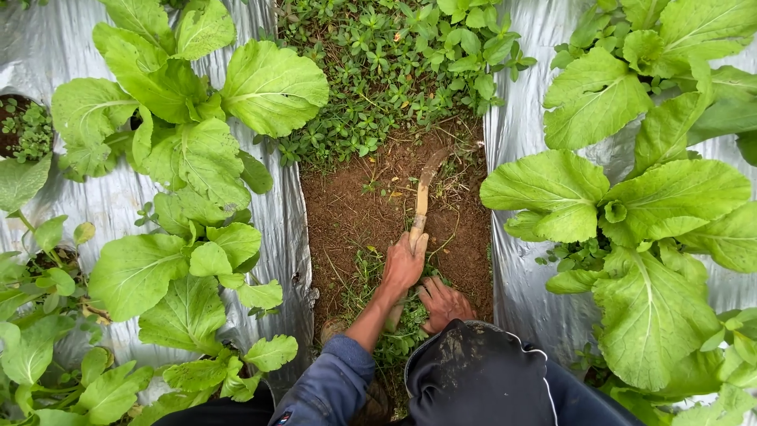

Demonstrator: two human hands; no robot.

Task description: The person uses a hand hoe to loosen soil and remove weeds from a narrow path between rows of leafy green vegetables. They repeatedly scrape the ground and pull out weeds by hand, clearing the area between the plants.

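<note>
Your left hand point(404, 264) is clenched around the handle of a hoe point(424, 193) lying on bare soil point(347, 213), while your right hand point(443, 302) presses spread-fingered on pulled weeds point(398, 335).

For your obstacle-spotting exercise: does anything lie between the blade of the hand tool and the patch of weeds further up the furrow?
Nothing visible does. The left hand grips the hand tool, whose blade points over bare soil straight toward the weeds.

Outdoors in daylight: a furrow of bare brown soil point(359, 209) runs between 2 beds under silver plastic mulch point(520, 118), planted with leafy mustard greens point(631, 205); low weeds point(394, 71) beyond.
</note>
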